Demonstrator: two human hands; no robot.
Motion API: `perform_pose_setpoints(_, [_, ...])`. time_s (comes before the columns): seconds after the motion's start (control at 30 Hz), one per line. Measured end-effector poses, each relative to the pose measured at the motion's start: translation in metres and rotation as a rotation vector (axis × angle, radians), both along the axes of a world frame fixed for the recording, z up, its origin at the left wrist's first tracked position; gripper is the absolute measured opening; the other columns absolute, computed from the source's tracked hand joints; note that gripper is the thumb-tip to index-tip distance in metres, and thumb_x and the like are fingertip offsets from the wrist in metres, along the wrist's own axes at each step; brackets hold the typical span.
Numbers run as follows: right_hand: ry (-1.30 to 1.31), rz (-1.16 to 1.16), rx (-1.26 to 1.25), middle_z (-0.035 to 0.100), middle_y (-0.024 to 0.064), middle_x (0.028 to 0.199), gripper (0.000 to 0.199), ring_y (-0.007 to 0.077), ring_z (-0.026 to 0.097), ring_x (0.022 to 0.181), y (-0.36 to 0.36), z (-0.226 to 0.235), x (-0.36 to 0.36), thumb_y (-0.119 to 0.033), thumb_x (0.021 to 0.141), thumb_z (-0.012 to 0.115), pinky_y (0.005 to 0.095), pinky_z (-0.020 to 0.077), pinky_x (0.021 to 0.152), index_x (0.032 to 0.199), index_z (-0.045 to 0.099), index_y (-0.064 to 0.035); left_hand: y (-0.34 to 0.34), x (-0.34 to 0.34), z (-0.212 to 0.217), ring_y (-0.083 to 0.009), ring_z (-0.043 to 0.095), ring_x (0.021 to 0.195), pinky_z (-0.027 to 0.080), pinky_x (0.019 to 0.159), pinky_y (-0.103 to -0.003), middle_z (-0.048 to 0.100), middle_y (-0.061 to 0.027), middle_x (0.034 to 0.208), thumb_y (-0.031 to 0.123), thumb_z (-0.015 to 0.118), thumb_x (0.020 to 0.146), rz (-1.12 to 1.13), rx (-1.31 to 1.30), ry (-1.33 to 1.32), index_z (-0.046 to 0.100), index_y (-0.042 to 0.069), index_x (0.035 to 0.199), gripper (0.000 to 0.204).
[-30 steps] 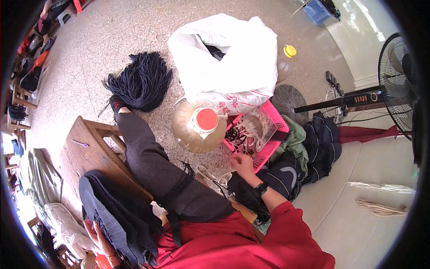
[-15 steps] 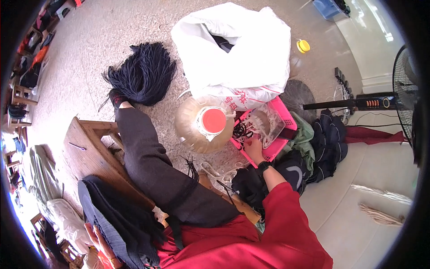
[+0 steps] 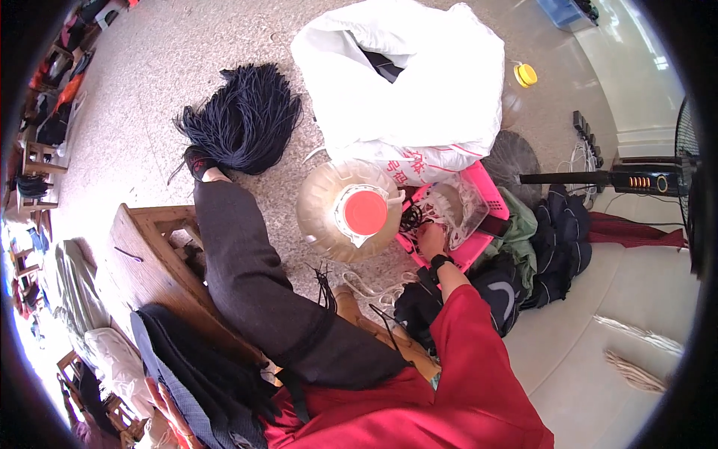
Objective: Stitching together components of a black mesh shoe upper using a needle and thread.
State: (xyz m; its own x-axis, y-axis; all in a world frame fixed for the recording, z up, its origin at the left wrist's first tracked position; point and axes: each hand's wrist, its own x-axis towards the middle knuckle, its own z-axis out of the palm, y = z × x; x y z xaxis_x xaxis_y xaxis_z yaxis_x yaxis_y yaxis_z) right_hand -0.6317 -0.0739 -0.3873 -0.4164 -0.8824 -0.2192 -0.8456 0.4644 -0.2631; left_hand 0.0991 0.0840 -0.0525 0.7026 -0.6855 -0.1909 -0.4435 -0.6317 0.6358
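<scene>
My right hand (image 3: 431,241) reaches into a pink plastic basket (image 3: 490,183). Its fingers are bent together beside a tangle of black cords (image 3: 410,218); what they pinch is hidden. A clear container with white cords (image 3: 452,206) sits in the basket, just past the hand. At the lower left, my left hand (image 3: 170,411) lies along the outer side of a dark ribbed knitted cloth (image 3: 168,352) draped by my thigh. Its straight fingers press against the cloth, and the thumb is hidden.
A big clear jug with a red cap (image 3: 365,212) stands left of the basket. Behind are a white sack (image 3: 419,82) and a dark yarn bundle (image 3: 243,120). A wooden bench (image 3: 168,277) is at left, a black fan (image 3: 636,179) at right. Dark clothing (image 3: 553,247) lies near the basket.
The view has shifted slightly, so the floor items appear a little further right. My right hand stays in the basket, its wrist turned slightly. My left hand remains at the cloth.
</scene>
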Motion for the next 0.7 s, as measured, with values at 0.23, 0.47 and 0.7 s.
perform_pose_setpoints(0.23, [-0.029,-0.039,0.006,0.070,0.0223,0.079,0.010,0.0410,0.069,0.080,0.001,-0.014,-0.004,-0.011,0.076,0.069,0.0493,0.0550,0.073,0.081,0.075,-0.0057,-0.011,-0.003,-0.003,-0.0238,0.038,0.144,0.029,0.120,-0.035,0.037,-0.0149,0.159,0.032,0.054,0.105,-0.011,0.038,0.001,0.032,0.000,0.156,0.064])
perform_pose_setpoints(0.47, [-0.101,-0.067,0.045,0.070,0.0222,0.083,0.015,0.0399,0.069,0.081,-0.006,0.002,0.006,-0.015,0.076,0.071,0.0486,0.0547,0.073,0.086,0.073,-0.0033,-0.012,0.003,-0.003,-0.0217,0.037,0.144,0.030,0.120,-0.034,0.035,-0.0128,0.160,0.028,0.053,0.105,-0.013,0.072,-0.010,0.031,0.001,0.156,0.061])
perform_pose_setpoints(0.7, [-0.098,-0.047,-0.046,0.069,0.0227,0.078,0.012,0.0415,0.069,0.077,0.002,0.004,-0.008,-0.014,0.077,0.070,0.0490,0.0545,0.070,0.081,0.071,-0.0023,-0.010,0.002,-0.002,-0.0197,0.036,0.145,0.030,0.120,-0.033,0.034,-0.0108,0.161,0.025,0.051,0.106,-0.019,0.090,0.009,0.030,0.001,0.157,0.059])
